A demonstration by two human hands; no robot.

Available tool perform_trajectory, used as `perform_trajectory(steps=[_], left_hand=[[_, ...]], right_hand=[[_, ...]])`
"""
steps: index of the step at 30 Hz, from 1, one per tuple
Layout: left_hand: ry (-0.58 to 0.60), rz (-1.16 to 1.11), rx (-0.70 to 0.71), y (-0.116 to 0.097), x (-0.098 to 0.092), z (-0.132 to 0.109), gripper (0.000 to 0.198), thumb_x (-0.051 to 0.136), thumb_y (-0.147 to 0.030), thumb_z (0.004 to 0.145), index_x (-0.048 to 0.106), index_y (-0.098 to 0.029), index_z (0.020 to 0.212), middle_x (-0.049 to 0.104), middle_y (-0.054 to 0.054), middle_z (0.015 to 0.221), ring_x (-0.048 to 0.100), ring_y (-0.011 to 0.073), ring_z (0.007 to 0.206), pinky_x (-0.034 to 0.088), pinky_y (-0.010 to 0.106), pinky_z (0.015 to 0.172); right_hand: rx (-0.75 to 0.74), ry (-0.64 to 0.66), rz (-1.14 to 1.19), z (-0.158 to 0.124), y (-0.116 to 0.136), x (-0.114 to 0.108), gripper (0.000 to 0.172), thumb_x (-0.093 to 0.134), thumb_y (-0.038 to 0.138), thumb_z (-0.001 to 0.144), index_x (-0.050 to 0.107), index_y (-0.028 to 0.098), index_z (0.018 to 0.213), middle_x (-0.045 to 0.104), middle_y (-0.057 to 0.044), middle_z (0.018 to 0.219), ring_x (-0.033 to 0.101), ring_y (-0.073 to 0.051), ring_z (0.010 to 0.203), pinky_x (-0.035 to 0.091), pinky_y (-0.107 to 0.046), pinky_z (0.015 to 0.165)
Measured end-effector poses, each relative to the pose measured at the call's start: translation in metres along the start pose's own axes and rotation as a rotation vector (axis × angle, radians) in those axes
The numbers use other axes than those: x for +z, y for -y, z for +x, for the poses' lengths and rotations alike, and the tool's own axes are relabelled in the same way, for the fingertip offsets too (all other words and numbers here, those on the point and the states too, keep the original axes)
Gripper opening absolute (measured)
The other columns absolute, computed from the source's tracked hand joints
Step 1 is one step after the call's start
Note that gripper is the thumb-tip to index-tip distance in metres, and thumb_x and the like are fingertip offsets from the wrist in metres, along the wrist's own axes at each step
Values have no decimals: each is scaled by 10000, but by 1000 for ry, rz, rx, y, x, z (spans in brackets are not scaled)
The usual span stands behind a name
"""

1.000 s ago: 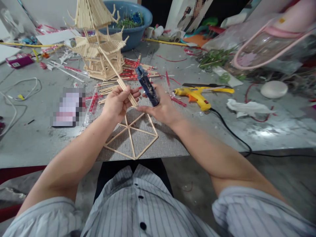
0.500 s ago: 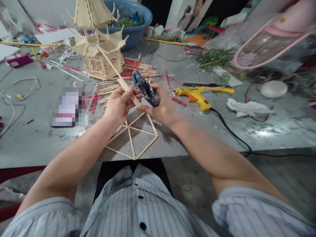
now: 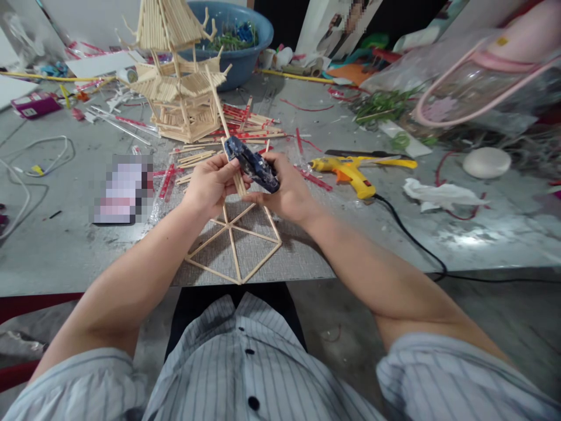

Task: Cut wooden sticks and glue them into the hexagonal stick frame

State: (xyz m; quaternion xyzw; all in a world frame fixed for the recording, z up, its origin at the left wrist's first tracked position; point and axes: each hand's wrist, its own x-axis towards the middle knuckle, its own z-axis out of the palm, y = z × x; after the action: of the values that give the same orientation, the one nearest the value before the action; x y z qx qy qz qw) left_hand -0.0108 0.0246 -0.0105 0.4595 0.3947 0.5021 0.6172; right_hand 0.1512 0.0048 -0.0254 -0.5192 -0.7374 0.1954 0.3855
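Observation:
Several thin wooden sticks (image 3: 220,114) are pinched in my left hand (image 3: 209,186), slanting up to the far left. My right hand (image 3: 289,186) is closed around a dark blue, worn tool (image 3: 254,165) with pale smears; its exact kind does not show. The tool's far end overlaps the sticks close to my left thumb; I cannot tell whether it touches them. Below both hands lies a flat hexagonal stick frame (image 3: 234,251) with spokes meeting in the middle. My hands hide its far side.
A stick pagoda (image 3: 186,111) stands behind, beside a blue basin (image 3: 252,49). Loose sticks (image 3: 258,131) with red wrappers lie beyond my hands. To the right are a yellow glue gun (image 3: 350,175) with a black cord and crumpled tissue (image 3: 438,196). A phone (image 3: 120,190) lies left.
The held sticks have swung more upright, their far tips moving right. The blue tool has shifted left and tilted flatter, its end now over the sticks.

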Motion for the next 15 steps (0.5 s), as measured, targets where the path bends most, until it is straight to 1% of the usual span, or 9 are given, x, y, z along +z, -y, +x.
perform_trajectory(steps=[3,6,8,10,12,15], left_hand=[[27,96,-2,-10,-11,2,134,622,-151,872,602,-132,741,644,-4,644,641,96,528,540,210,547],[28,212,-21,-19,-18,2,73,659,-137,837,634,-114,772,657,5,637,632,97,505,533,212,533],[33,263,-33,-21,-19,1,34,664,-112,819,645,-107,792,658,0,628,625,90,495,539,211,543],[38,283,-47,-21,-18,0,13,654,-96,815,651,-103,805,656,-6,619,622,84,491,540,203,543],[37,286,-67,-21,-18,0,20,641,-91,819,656,-102,813,657,-7,616,622,83,488,541,199,537],[38,291,-86,-22,-18,0,39,630,-87,825,662,-102,810,660,-4,615,622,86,484,544,200,529]], right_hand=[[-10,-35,-32,6,-8,-8,541,776,378,687,541,221,1148,677,-92,1134,631,-262,1048,485,-413,935],[79,-51,-88,11,-18,-16,427,694,295,736,555,202,1129,688,-90,1077,647,-256,980,493,-423,905],[169,-16,-149,13,-22,-21,431,677,230,710,570,199,1127,692,-83,1043,654,-263,949,500,-431,878],[227,30,-206,14,-23,-23,457,665,175,680,588,201,1130,694,-78,1033,657,-277,946,504,-438,862],[240,70,-239,13,-22,-25,468,641,140,669,603,207,1130,698,-78,1039,657,-287,955,506,-438,857],[218,109,-251,13,-20,-29,482,608,119,665,614,231,1134,702,-73,1072,654,-290,983,508,-429,859]])
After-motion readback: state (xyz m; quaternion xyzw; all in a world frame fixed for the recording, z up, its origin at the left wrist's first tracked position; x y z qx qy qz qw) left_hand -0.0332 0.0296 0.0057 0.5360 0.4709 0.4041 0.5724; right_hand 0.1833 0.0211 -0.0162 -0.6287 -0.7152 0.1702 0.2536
